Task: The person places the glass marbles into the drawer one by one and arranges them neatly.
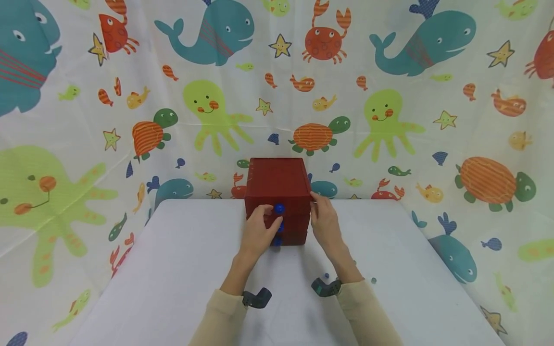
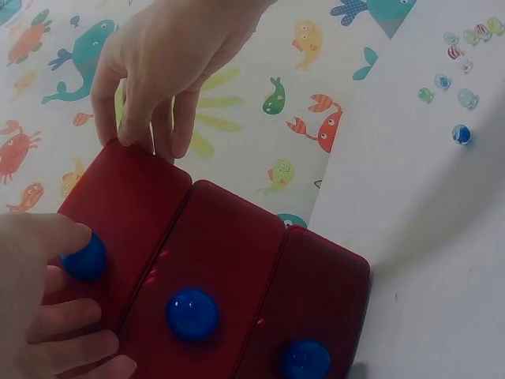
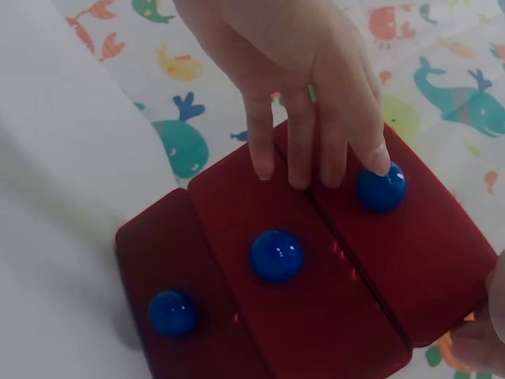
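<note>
A dark red box (image 1: pixel 279 178) with three stacked drawers stands at the back of the white table. Each drawer front bears a round blue knob; the top knob (image 1: pixel 279 208) is beside my left hand (image 1: pixel 258 231). In the right wrist view one left fingertip (image 3: pixel 381 162) touches that top knob, and the other fingers reach down loosely across the drawer fronts. My right hand (image 1: pixel 325 223) is at the box's right side, its fingertips touching near the upper front edge. The middle knob (image 2: pixel 192 314) and bottom knob (image 2: pixel 306 361) have no hand on them.
Several glass marbles lie on the table (image 1: pixel 173 269) to the right, among them a blue one (image 2: pixel 461 134). Behind the box hangs a white curtain (image 1: pixel 268 134) printed with sea animals. Dark wrist devices are strapped to both wrists.
</note>
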`<move>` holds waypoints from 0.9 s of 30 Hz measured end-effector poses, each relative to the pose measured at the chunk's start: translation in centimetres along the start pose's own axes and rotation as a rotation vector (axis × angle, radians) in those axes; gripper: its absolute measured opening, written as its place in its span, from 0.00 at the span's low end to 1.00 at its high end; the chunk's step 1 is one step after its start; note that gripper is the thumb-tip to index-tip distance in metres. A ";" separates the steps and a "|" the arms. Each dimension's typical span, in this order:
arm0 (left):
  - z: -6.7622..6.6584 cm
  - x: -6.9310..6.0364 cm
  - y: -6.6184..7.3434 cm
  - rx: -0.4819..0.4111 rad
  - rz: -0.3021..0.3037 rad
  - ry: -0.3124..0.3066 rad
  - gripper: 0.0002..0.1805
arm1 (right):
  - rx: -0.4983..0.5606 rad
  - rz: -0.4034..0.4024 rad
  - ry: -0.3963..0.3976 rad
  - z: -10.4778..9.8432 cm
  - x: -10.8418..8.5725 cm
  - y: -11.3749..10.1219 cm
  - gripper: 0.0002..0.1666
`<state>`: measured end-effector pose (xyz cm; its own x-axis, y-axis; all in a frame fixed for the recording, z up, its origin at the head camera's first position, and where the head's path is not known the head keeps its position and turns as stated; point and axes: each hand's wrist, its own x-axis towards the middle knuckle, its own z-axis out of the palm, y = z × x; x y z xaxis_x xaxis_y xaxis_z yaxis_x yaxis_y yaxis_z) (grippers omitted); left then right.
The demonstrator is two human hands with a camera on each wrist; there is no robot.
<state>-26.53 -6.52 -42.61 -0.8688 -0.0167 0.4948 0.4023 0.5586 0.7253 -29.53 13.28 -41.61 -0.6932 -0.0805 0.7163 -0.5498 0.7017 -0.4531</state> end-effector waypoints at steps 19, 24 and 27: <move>0.9 0.9 -0.3 0.018 -0.023 0.059 0.20 | -0.029 0.032 0.083 0.5 0.1 -0.5 0.15; 0.9 1.0 -0.4 0.013 -0.016 0.082 0.20 | -0.024 0.023 0.097 0.5 0.3 -0.8 0.13; 0.9 1.1 -0.3 0.017 -0.021 0.086 0.22 | -0.019 0.036 0.093 0.5 0.4 -0.8 0.13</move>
<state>-27.88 -5.93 -42.68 -0.8489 -0.0992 0.5191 0.3783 0.5717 0.7280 -29.58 12.35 -41.19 -0.6658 0.0101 0.7461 -0.5160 0.7161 -0.4702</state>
